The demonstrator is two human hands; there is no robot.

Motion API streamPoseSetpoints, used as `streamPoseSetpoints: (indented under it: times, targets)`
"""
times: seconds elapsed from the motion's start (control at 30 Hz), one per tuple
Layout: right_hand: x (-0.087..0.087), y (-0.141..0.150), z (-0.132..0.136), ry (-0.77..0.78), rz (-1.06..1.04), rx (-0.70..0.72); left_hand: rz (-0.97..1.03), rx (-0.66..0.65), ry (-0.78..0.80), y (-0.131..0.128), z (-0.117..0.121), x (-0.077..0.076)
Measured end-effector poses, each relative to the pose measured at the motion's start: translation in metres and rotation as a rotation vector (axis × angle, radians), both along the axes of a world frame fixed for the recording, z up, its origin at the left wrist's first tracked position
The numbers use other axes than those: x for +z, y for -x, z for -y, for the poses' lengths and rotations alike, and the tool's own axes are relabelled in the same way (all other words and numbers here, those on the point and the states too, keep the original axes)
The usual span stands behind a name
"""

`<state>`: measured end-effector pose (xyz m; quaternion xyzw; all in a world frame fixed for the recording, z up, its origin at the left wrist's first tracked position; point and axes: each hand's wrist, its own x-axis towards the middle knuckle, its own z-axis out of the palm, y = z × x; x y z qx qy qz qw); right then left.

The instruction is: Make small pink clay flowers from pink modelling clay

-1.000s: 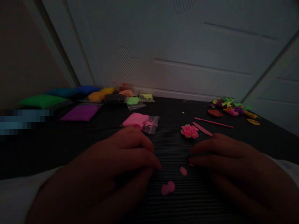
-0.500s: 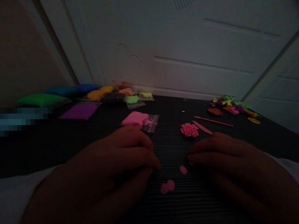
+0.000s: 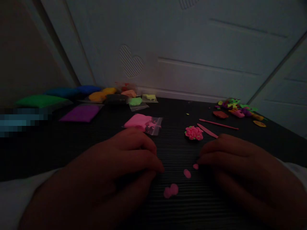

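Small flattened pink clay discs lie on the dark ribbed table between my hands: an overlapping pair (image 3: 171,190), a single disc (image 3: 187,173) and a smaller pink piece (image 3: 195,166). My right hand (image 3: 235,169) rests just right of that smaller piece, fingers bent together and thumb a little apart underneath, with nothing seen in them. On the left, my left hand (image 3: 115,169) is closed, thumb against the curled fingers; anything inside is hidden. Beyond the hands sits a pink ruffled clay flower (image 3: 193,133) with green edges.
A pink modelling knife (image 3: 207,130) and a thin pink stick tool (image 3: 218,124) lie behind my right hand. An opened bag of pink clay (image 3: 139,122) stands past my left. Several coloured clay bags (image 3: 44,101) line the back left; colourful clay pieces (image 3: 237,108) sit back right.
My right fingertips have drawn back slightly to the right, uncovering the small pink piece. My left hand looks nearly unchanged.
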<state>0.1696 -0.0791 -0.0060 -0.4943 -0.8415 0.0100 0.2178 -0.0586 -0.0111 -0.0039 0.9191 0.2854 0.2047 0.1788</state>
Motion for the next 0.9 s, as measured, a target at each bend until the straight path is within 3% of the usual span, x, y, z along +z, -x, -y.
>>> streamPoseSetpoints:
  times: [0.53,0.77,0.9]
  targets:
    - [-0.0017,0.0000,0.0003,-0.051,-0.025,0.042,0.049,0.004,0.045,-0.0007,0.0027,-0.0053]
    - [-0.0020,0.0004,0.0004,-0.060,-0.028,-0.032,0.046,0.003,0.050,-0.0007,0.0023,-0.0056]
    - [-0.0017,0.0006,0.0007,-0.047,-0.031,0.046,0.090,0.009,-0.022,-0.0024,0.0021,-0.0062]
